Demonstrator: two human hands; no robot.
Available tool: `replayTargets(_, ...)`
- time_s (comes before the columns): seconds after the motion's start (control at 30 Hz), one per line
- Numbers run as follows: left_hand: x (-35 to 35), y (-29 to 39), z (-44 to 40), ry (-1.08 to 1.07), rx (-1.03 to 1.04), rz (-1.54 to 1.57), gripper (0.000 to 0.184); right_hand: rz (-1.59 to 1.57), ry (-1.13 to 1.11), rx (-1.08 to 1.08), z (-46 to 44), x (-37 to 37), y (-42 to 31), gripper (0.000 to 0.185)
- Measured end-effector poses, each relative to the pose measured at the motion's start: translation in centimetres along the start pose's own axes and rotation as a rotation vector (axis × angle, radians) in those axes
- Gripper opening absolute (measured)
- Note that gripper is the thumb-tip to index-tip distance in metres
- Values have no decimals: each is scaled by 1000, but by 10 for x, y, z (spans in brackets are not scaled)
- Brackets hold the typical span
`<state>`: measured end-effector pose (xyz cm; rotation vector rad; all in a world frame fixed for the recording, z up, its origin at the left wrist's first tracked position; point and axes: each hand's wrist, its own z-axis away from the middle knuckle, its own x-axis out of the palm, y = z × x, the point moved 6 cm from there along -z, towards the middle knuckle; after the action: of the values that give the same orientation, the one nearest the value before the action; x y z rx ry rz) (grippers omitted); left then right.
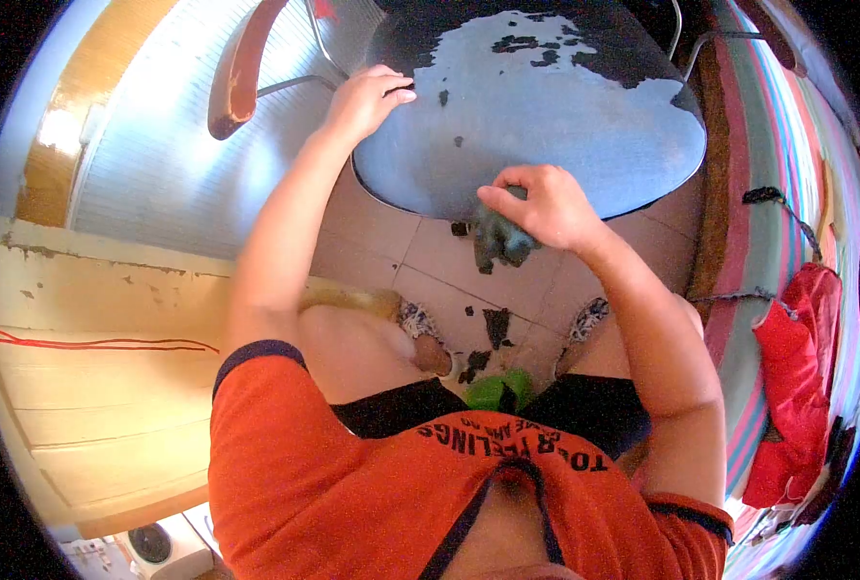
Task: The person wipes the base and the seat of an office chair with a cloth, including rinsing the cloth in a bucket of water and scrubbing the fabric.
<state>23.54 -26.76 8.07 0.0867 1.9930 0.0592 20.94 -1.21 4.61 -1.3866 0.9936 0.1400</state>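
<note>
In front of me is a chair seat (536, 135). Its black covering has peeled off most of the surface, leaving blue-grey backing bare, with black patches still on the far part. My left hand (364, 101) lies at the seat's left edge, fingers stretched out and holding nothing. At the near edge, my right hand (551, 205) is closed around a crumpled dark grey-green rag (502, 240), which hangs partly below the rim. The fingers' undersides are hidden.
Dark scraps (495, 329) lie on the tiled floor (449, 261) between my feet, near a green object (499, 389). A brown armrest (238, 72) rises at left. A striped cloth (749, 242) and a red cloth (797, 387) are at right. A yellowish wooden panel (101, 406) stands at left.
</note>
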Motion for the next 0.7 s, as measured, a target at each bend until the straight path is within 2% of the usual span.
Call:
replayTargets(0.07, 1, -6, -3, 13, -24, -123, 21, -16, 0, -3, 0, 1, -1, 37)
replayTargets(0.2, -3, -16, -15, 98, -43, -247, 18, -73, 4, -3, -4, 1, 1, 36)
replayTargets(0.27, -15, -33, -23, 246, -182, -247, 16, -74, 8, 2, -5, -1, -1, 36)
replayTargets(0.4, -15, -54, -27, 316, -219, -247, 14, -110, 10, -6, -4, 0, -2, 35)
replayTargets(0.53, -20, -56, -37, 311, -317, -292, 13, -94, -29, 25, -2, 2, -6, 35)
replayTargets(0.6, -17, -71, -43, 266, -459, -293, 11, -113, 6, -48, -2, 7, -4, 34)
replayTargets(0.7, -20, -78, -47, 300, -476, -258, 13, -76, -4, -59, -1, 14, -4, 30)
